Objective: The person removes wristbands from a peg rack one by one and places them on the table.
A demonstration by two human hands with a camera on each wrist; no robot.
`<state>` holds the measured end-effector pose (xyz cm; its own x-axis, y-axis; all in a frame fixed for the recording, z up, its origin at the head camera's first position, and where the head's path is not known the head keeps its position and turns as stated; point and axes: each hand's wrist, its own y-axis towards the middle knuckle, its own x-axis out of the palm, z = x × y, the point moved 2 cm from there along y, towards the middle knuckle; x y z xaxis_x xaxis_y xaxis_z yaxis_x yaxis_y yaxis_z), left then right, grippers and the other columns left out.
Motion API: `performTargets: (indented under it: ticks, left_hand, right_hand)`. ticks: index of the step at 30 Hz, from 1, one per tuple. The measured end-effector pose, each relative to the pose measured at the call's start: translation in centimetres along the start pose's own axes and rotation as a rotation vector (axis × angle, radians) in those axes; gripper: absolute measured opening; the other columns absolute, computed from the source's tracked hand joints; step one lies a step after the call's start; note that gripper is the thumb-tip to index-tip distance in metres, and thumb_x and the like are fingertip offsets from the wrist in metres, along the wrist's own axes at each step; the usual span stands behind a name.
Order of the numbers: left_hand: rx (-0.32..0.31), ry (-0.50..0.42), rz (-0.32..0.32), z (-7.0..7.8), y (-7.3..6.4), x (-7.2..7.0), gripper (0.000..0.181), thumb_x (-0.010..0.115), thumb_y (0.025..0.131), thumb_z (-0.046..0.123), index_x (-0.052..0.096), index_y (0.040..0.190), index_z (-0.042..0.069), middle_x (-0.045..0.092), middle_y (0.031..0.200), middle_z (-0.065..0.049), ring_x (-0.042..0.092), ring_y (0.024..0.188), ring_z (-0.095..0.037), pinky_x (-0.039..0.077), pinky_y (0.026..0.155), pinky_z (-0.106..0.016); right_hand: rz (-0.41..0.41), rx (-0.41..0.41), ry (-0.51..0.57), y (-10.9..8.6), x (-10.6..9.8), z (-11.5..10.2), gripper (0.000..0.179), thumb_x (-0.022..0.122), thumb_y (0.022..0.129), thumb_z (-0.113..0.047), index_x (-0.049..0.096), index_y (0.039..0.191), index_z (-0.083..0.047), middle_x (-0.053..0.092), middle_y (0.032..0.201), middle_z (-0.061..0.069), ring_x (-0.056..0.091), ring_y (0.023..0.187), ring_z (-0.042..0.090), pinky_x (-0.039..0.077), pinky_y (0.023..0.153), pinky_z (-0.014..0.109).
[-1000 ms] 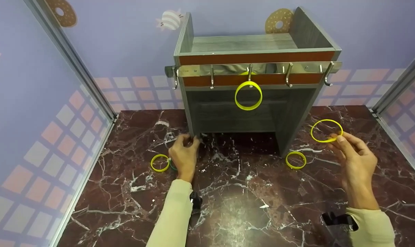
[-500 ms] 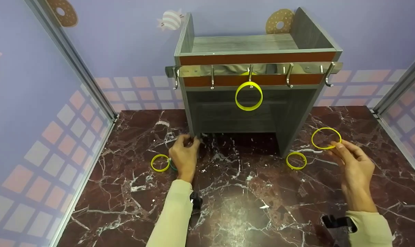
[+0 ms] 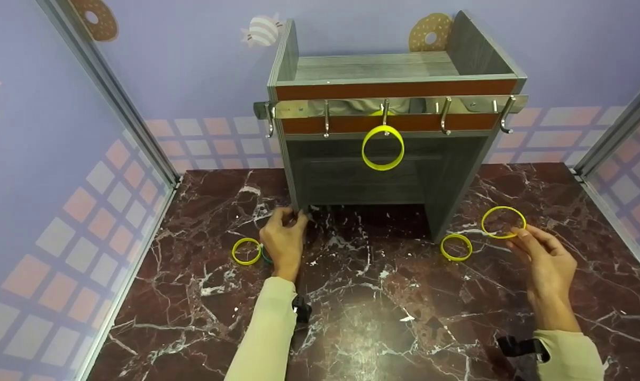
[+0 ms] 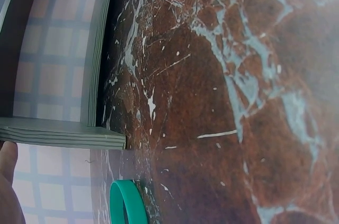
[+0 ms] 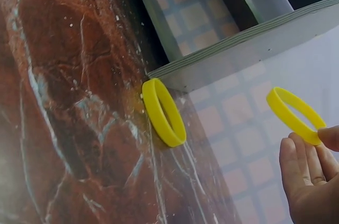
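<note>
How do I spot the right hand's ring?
Start at the grey shelf. Off its right side, the right hand pinches a yellow ring. Only this one is held: a second yellow ring hangs from a hook, two more lie on the table.

Ylw rings (image 5: 287, 117): smooth, plastic-look. Shelf (image 3: 378, 66): matt wood-grain. Hook rail (image 3: 351, 107): shiny metal. Tbl (image 3: 219, 328): glossy, marble-look.

head view downward, wrist views near shelf (image 3: 415, 123)

no readable text, label, brand, number or sign in head view or either wrist view, nothing legible on yellow rings (image 5: 153, 108), green ring (image 4: 136, 203), metal hook rail (image 3: 351, 108), gray shelf (image 3: 378, 67) or patterned wall (image 3: 187, 63)
</note>
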<state>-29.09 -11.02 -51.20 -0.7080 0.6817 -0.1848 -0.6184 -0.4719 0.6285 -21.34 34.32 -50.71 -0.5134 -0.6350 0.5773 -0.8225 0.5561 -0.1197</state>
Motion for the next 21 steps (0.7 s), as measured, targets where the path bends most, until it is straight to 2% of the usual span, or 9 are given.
performTargets:
  ticks: [6,10,17,21]
  left_hand:
    - [-0.008,0.0,-0.009,0.0,0.1,0.0,0.011,0.086,0.077,0.003,0.075,0.08,0.002,0.077,0.079,-0.012,0.076,0.072,-0.035,0.059,0.068,-0.05]
    - [-0.009,0.005,-0.009,-0.1,0.1,0.0,0.012,0.086,0.076,0.003,0.075,0.08,0.002,0.078,0.079,-0.012,0.076,0.072,-0.033,0.059,0.068,-0.05]
    - [-0.019,-0.031,-0.028,-0.2,0.0,0.1,0.01,0.086,0.08,0.0,0.076,0.081,0.002,0.078,0.08,-0.013,0.076,0.07,-0.034,0.06,0.066,-0.054]
    - [-0.009,-0.023,-0.019,-0.2,0.0,0.0,0.011,0.087,0.079,0.001,0.076,0.081,0.002,0.078,0.08,-0.013,0.075,0.069,-0.034,0.059,0.065,-0.052]
  right_hand:
    - [0.018,0.01,-0.028,0.1,-0.5,0.4,0.01,0.073,0.093,0.012,0.075,0.101,0.008,0.076,0.096,0.017,0.079,0.081,0.025,0.063,0.076,0.034]
    - [0.024,0.018,-0.049,0.3,-0.7,0.5,0.01,0.075,0.092,0.011,0.076,0.101,0.007,0.076,0.094,0.015,0.079,0.081,0.024,0.063,0.075,0.033]
    - [0.035,0.08,-0.091,0.6,-1.3,1.0,0.01,0.075,0.093,0.009,0.075,0.102,0.004,0.076,0.092,0.012,0.079,0.08,0.021,0.063,0.075,0.032]
    - [0.036,0.074,-0.108,0.7,-1.7,1.4,0.011,0.076,0.092,0.009,0.076,0.102,0.005,0.077,0.091,0.013,0.079,0.079,0.022,0.063,0.074,0.032]
